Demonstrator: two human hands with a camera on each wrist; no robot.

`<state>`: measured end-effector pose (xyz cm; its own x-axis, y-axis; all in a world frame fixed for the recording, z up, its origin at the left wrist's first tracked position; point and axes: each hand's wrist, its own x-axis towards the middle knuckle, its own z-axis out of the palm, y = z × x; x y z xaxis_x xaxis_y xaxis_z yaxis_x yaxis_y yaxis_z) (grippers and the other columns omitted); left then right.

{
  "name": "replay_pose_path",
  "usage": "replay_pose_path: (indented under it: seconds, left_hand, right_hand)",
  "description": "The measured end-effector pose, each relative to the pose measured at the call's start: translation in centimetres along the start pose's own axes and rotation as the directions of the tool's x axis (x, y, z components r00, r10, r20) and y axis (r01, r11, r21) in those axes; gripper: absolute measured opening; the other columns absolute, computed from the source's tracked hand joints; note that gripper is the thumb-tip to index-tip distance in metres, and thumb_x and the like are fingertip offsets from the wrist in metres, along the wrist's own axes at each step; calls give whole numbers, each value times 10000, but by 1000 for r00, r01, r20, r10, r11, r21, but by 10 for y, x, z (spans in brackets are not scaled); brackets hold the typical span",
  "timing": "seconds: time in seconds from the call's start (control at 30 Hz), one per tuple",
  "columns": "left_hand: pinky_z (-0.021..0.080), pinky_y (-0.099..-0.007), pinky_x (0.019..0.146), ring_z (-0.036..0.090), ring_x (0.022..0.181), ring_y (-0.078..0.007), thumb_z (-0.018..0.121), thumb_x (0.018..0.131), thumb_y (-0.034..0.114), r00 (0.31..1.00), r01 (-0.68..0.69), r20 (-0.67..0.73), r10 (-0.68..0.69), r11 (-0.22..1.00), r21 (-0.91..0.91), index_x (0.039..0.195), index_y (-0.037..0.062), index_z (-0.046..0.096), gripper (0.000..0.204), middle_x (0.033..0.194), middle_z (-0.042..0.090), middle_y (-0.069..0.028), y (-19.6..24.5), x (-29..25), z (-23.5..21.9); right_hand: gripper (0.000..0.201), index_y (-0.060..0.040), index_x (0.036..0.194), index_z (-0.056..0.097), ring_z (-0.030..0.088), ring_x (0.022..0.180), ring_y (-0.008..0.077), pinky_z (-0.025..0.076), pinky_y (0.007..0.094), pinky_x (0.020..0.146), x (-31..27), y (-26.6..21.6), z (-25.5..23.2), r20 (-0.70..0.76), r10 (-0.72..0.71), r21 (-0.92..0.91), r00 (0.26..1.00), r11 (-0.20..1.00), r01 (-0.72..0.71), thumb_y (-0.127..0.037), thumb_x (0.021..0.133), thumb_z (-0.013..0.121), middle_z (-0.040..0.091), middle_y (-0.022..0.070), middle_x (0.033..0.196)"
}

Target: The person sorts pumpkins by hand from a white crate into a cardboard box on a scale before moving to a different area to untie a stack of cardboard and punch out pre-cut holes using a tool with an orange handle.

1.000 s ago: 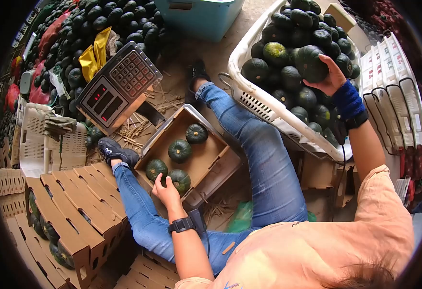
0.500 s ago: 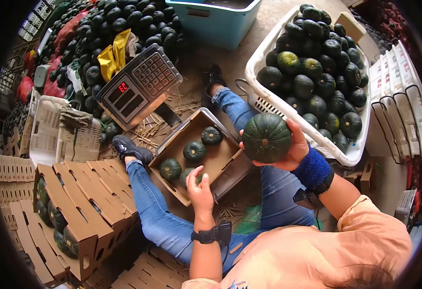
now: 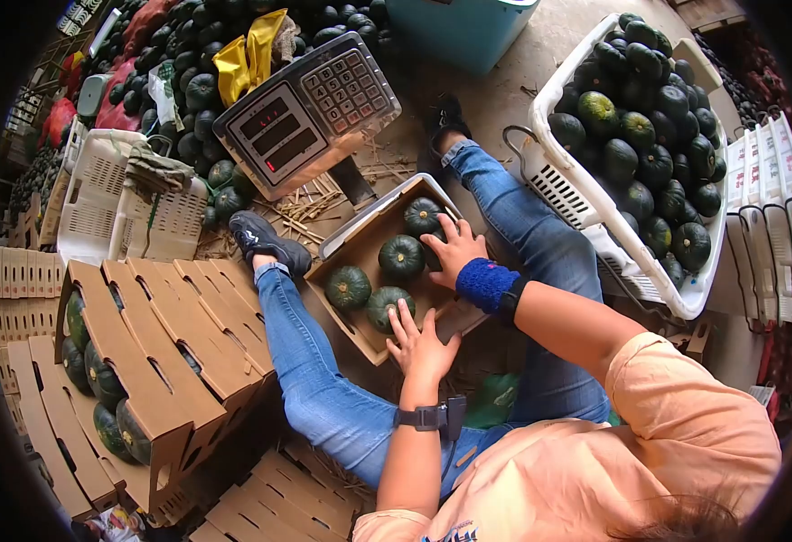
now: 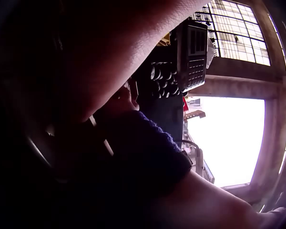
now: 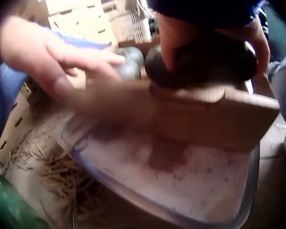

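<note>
A shallow cardboard box (image 3: pixel 367 246) stands between the person's legs with several dark green pumpkins (image 3: pixel 402 257) inside. Over its right side, the right hand (image 3: pixel 457 255) grips another green pumpkin (image 5: pixel 202 64), mostly hidden under the palm in the head view. In the right wrist view, thumb and fingers come down on opposite sides of it, at the box wall. The left hand (image 3: pixel 423 348) has spread fingers, their tips at the nearest pumpkin (image 3: pixel 388 309) by the box's front edge. The left wrist view is dark and shows mainly forearm and the blue wristband (image 4: pixel 152 138).
The box sits on a metal tray (image 5: pixel 205 181) beside a digital scale display (image 3: pixel 305 113). A white crate (image 3: pixel 563 194) heaped with pumpkins stands at right. Packed cardboard boxes (image 3: pixel 165 361) are stacked at left. A blue tub (image 3: pixel 468 32) is at the back.
The right hand took a pumpkin from the white crate and brought it left and down into the cardboard box. The left hand lifted off the near pumpkin, then came back to it.
</note>
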<state>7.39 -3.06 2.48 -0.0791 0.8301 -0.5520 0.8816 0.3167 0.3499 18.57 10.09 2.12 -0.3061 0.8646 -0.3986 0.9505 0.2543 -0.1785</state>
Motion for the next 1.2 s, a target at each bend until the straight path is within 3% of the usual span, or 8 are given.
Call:
replay_pose_path:
  seconds: [0.2, 0.3, 0.37, 0.47, 0.57, 0.63, 0.9, 1.2]
  left_hand:
    - [228, -527, 1054, 170, 1351, -360, 672, 753, 330, 953, -48, -300, -38, 960, -276, 1303, 153, 462, 615, 1457, 191, -192, -9, 7, -1]
    - [258, -458, 1048, 310, 1264, -379, 624, 794, 188, 689, -134, -673, -268, 866, -482, 1296, 51, 413, 562, 1352, 325, -229, -30, 13, -24]
    - [256, -400, 1055, 330, 1254, -336, 578, 846, 216, 631, -80, -549, -548, 658, -749, 1321, 32, 361, 553, 1364, 321, -214, -49, 22, -30]
    - [270, -371, 1037, 366, 1222, -258, 516, 875, 279, 562, -123, -296, -772, 276, -953, 1304, -27, 351, 553, 1324, 369, -192, -90, 60, 9]
    - [278, -364, 1031, 380, 1215, -244, 538, 853, 331, 757, 21, 79, -648, -96, -995, 1308, -32, 356, 610, 1304, 408, -177, -112, 63, 21]
    - [389, -363, 887, 521, 990, -246, 543, 846, 338, 586, 153, 37, -810, 66, -986, 1089, -58, 511, 465, 1068, 558, -151, -90, 64, 15]
    - [389, -289, 667, 433, 729, -110, 638, 833, 345, 732, -102, -96, -674, 30, -994, 824, 49, 501, 327, 768, 471, -1, -62, 10, -22]
    - [327, -276, 935, 408, 1029, -121, 608, 859, 194, 892, -445, -402, -204, -249, -860, 1214, 94, 402, 422, 1301, 360, -47, -55, -184, -78]
  right_hand:
    - [470, -245, 1258, 496, 300, 1310, 315, 343, 505, 981, 9, 12, 37, -172, -64, 125, 983, 988, 86, -302, 811, 629, 258, 127, 1445]
    - [356, -153, 1204, 538, 416, 1228, 307, 354, 420, 998, 9, 45, 11, -570, 160, 509, 806, 839, 193, -242, 861, 567, 375, 150, 1363]
    - [311, -58, 1169, 540, 495, 1139, 322, 373, 359, 986, 13, 73, 26, -335, 408, 857, 849, 506, 95, -182, 884, 519, 475, 170, 1251]
    - [372, -22, 1151, 535, 550, 1075, 292, 412, 357, 943, 29, 70, 30, -328, 317, 718, 890, 696, 17, -254, 860, 556, 540, 198, 1168]
    - [442, -19, 1145, 535, 579, 1027, 292, 431, 352, 915, 52, 71, 59, -88, 262, 697, 961, 706, -128, -311, 821, 603, 585, 195, 1099]
    - [489, -8, 1126, 546, 599, 982, 294, 450, 350, 881, 54, 71, 61, 7, 226, 692, 974, 702, -168, -322, 770, 665, 620, 184, 1024]
    - [412, -15, 1160, 532, 534, 1052, 169, 400, 277, 912, 45, 103, 20, 4, -64, 950, 998, 311, 16, -140, 791, 668, 582, 68, 1107]
    - [808, 46, 1387, 291, 307, 1319, 250, 200, 334, 1096, -158, 61, -151, -171, -314, 982, 934, 22, 187, -231, 662, 512, 315, 163, 1425]
